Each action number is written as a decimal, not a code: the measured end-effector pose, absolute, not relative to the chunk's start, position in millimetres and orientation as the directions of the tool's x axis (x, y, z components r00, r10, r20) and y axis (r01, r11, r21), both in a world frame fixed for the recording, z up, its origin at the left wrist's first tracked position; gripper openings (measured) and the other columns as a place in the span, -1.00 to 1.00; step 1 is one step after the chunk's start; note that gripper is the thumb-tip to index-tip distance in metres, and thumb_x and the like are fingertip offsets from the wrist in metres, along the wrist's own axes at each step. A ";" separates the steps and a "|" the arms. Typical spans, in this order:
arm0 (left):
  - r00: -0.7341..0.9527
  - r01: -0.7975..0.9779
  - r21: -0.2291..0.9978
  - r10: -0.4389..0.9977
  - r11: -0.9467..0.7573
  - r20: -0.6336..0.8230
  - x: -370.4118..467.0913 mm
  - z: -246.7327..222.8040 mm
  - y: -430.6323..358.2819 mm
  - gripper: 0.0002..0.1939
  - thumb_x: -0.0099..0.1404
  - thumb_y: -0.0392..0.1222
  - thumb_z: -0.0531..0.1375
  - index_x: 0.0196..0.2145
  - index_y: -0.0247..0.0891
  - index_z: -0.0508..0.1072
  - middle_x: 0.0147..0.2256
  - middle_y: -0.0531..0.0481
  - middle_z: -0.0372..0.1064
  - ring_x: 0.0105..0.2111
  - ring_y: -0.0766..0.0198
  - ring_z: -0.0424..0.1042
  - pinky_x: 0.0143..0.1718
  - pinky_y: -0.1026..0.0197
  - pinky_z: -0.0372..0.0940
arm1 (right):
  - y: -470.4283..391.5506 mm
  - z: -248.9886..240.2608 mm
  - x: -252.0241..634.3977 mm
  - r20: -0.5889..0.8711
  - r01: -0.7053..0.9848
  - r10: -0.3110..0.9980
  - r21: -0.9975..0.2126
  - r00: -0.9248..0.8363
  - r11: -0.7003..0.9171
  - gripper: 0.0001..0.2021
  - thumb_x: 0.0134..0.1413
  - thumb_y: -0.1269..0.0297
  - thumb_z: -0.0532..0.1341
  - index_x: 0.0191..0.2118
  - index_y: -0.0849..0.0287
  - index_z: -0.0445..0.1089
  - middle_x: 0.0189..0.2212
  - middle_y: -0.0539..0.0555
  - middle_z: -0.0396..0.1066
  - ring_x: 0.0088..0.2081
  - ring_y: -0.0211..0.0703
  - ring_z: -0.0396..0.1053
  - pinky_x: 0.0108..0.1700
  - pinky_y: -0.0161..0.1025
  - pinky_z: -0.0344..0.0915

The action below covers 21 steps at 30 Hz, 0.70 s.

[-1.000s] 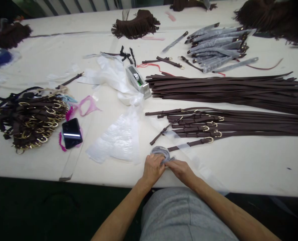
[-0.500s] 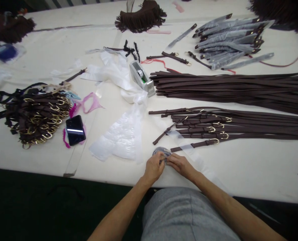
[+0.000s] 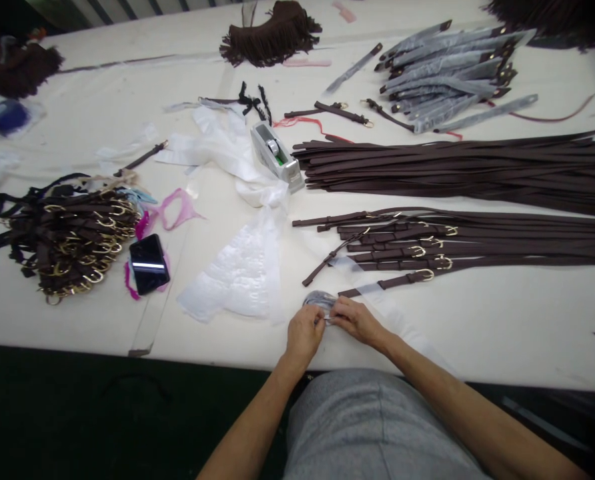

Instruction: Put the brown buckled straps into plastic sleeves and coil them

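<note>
Near the table's front edge, a small round coil (image 3: 319, 298), grey and shiny as if wrapped in clear plastic, lies partly under my fingers. My left hand (image 3: 305, 330) is closed at its left side, thumb and fingers pinched together. From the right, my right hand (image 3: 357, 321) pinches at the coil's near edge. A thin pale edge shows between the two sets of fingertips; what it is, I cannot make out. Just beyond my hands lie brown straps with gold buckles (image 3: 410, 278), and a clear plastic strip (image 3: 377, 297) crosses them.
A grey tape dispenser (image 3: 277, 157) stands beside crumpled white plastic (image 3: 245, 267). Long brown straps (image 3: 427, 167) lie to the right, plastic-sleeved straps (image 3: 442, 80) behind them. At left are a heap of buckled straps (image 3: 72, 233) and a phone (image 3: 149, 265). A brown fringed piece (image 3: 272, 33) lies far back.
My fingertips have shifted slightly on the coil, and a thin pale edge now shows between them. The whole view has shifted a little.
</note>
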<state>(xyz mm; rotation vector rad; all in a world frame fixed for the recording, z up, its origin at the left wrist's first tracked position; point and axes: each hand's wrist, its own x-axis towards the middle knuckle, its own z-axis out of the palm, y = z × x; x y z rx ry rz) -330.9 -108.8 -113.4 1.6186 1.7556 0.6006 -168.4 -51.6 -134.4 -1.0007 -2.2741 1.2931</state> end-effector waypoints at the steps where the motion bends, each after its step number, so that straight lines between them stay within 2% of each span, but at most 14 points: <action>1: 0.007 0.679 0.725 0.987 0.112 -0.158 -332.2 -113.3 -109.7 -0.88 0.10 -0.42 0.08 -0.45 -0.23 0.30 -0.44 0.02 0.29 -0.38 0.24 0.32 -0.32 0.20 0.25 | -52.0 -134.4 -168.7 -0.049 0.409 0.723 -0.850 -0.689 0.332 -0.88 0.11 0.28 0.13 -0.41 0.17 0.33 -0.44 0.02 0.26 -0.41 -0.26 0.26 -0.38 -0.34 0.19; 5: 0.041 0.677 0.733 0.992 0.063 -0.123 -335.4 -112.1 -115.0 -0.88 0.14 -0.40 0.06 -0.39 -0.24 0.33 -0.36 -0.03 0.30 -0.29 0.22 0.32 -0.23 0.18 0.25 | -51.2 -133.6 -169.8 -0.045 0.406 0.742 -0.858 -0.669 0.314 -0.86 0.10 0.27 0.14 -0.42 0.18 0.33 -0.48 0.01 0.25 -0.44 -0.27 0.25 -0.40 -0.35 0.17; 9: 0.060 0.671 0.741 0.993 0.036 -0.102 -334.6 -116.5 -118.9 -0.84 0.13 -0.30 0.15 -0.27 -0.23 0.36 -0.28 -0.06 0.33 -0.23 0.18 0.32 -0.18 0.15 0.25 | -48.7 -134.3 -169.1 -0.039 0.392 0.733 -0.864 -0.679 0.317 -0.87 0.10 0.26 0.14 -0.42 0.17 0.33 -0.48 0.01 0.26 -0.44 -0.28 0.25 -0.41 -0.36 0.17; 13: -0.002 0.664 0.745 0.996 0.072 -0.094 -328.9 -123.1 -119.6 -0.86 0.17 -0.29 0.13 -0.27 -0.22 0.39 -0.19 -0.09 0.34 -0.16 0.15 0.30 -0.11 0.11 0.22 | -50.9 -138.0 -167.8 -0.042 0.394 0.729 -0.861 -0.683 0.320 -0.85 0.13 0.25 0.11 -0.41 0.16 0.33 -0.46 0.02 0.26 -0.43 -0.27 0.25 -0.40 -0.34 0.18; 15: -0.035 0.657 0.747 0.994 0.100 -0.102 -325.8 -123.4 -118.6 -0.89 0.17 -0.31 0.13 -0.31 -0.23 0.40 -0.22 -0.07 0.37 -0.18 0.16 0.31 -0.14 0.11 0.22 | -52.6 -139.3 -167.2 -0.041 0.398 0.732 -0.859 -0.680 0.322 -0.84 0.14 0.25 0.09 -0.40 0.15 0.32 -0.47 0.02 0.26 -0.42 -0.25 0.26 -0.39 -0.32 0.19; 17: -0.057 0.652 0.748 0.992 0.125 -0.116 -323.2 -121.7 -116.8 -0.92 0.15 -0.33 0.14 -0.37 -0.22 0.40 -0.32 -0.02 0.40 -0.28 0.19 0.32 -0.22 0.14 0.23 | -52.2 -139.3 -166.4 -0.034 0.391 0.726 -0.859 -0.687 0.330 -0.84 0.15 0.25 0.08 -0.40 0.16 0.31 -0.46 0.03 0.26 -0.41 -0.24 0.26 -0.38 -0.32 0.20; 21: -0.108 0.641 0.752 0.988 0.156 -0.113 -319.1 -118.8 -115.1 -0.91 0.10 -0.39 0.16 -0.47 -0.23 0.38 -0.44 0.04 0.38 -0.36 0.22 0.31 -0.29 0.18 0.21 | -44.8 -136.2 -163.8 -0.006 0.334 0.660 -0.866 -0.751 0.371 -0.88 0.16 0.31 0.06 -0.32 0.16 0.32 -0.40 0.06 0.30 -0.36 -0.24 0.29 -0.33 -0.32 0.25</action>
